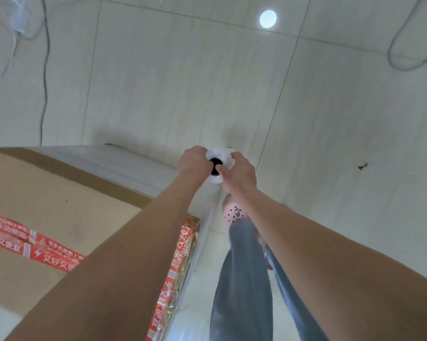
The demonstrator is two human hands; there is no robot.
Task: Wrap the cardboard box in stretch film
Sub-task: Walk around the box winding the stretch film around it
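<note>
Gripped the film roll (pixel 219 153) with left hand (pixel 191 161) and right hand (pixel 239 172), both curled round its top end, just off the far corner of the cardboard box (pixel 59 205). Risked slack, sagging film (pixel 123 163) if pulled unevenly round that corner; risked tearing if snagged.

Brown box (pixel 59 205) w/ red tape (pixel 37 252); white film roll (pixel 219 163).

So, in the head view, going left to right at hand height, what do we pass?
cardboard box → left hand → stretch film roll → right hand → dark mark on the floor.
</note>
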